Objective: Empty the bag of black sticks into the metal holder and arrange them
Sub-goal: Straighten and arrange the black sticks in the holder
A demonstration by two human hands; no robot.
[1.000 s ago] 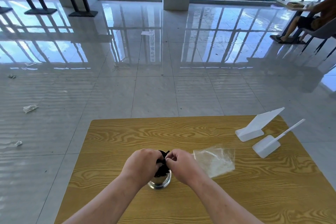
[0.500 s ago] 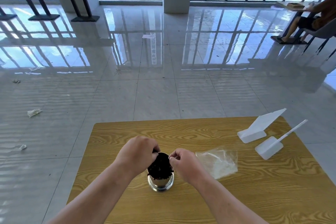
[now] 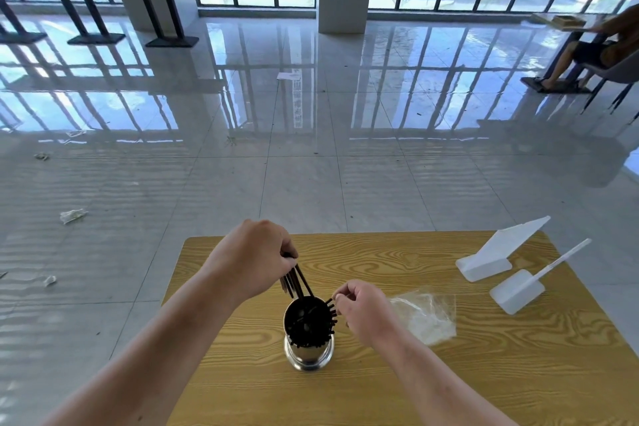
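Observation:
A shiny metal holder stands upright on the wooden table, filled with several black sticks. My left hand grips a small bunch of sticks and holds them lifted and slanted above the holder's left rim, their lower ends still inside. My right hand pinches the tops of the sticks at the holder's right rim. The clear plastic bag lies flat and crumpled on the table just right of my right hand.
Two white plastic pieces, a wedge-shaped stand and a flat block with a thin handle, lie at the table's far right. A person sits on a chair far across the glossy tiled floor. Paper scraps litter the floor at left.
My left hand has risen from the holder's top, pulling a bunch of sticks up and leftward. My right hand has shifted to the holder's right rim. The camera view has tilted up.

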